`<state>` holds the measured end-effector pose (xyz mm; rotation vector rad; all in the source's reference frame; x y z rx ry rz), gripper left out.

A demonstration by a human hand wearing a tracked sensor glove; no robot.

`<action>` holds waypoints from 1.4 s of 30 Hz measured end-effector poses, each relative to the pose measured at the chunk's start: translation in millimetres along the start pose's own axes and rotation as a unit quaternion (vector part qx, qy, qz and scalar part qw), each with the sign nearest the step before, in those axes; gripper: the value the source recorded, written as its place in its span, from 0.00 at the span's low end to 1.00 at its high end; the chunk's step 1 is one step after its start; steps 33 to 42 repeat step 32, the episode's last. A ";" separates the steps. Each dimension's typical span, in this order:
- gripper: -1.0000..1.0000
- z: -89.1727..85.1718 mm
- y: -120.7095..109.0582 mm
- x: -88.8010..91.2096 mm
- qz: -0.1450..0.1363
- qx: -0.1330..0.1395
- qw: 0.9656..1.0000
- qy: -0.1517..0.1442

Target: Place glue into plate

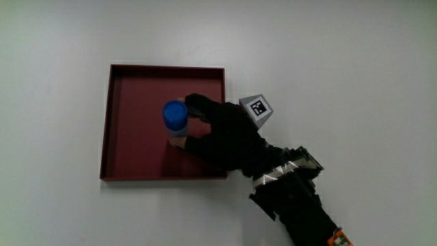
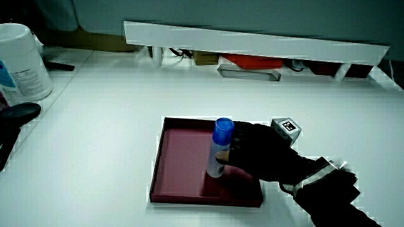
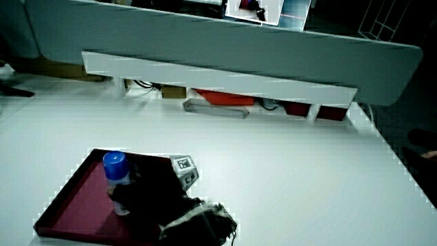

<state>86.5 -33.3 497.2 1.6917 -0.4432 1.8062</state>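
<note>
Hand point(image 1: 229, 137) round glue point(image 1: 176, 119) — over plate point(image 1: 136, 82)

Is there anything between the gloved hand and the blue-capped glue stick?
Nothing: in the main view the hand is closed around the glue stick, standing upright in the dark red plate.

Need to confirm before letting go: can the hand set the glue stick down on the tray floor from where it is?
Probably yes. The hand grips the upright glue stick over the middle of the dark red tray, whose floor shows nothing else on it.
</note>
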 end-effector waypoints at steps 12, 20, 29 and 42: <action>0.00 45.5 -58.7 -32.4 -0.073 -0.049 0.994 -0.067; 0.00 73.8 -103.7 -33.9 -0.046 -0.051 0.982 -0.177; 0.00 66.6 -128.8 -48.8 -0.026 -0.037 0.993 -0.109; 0.00 68.1 -129.3 -48.7 -0.023 -0.035 0.993 -0.112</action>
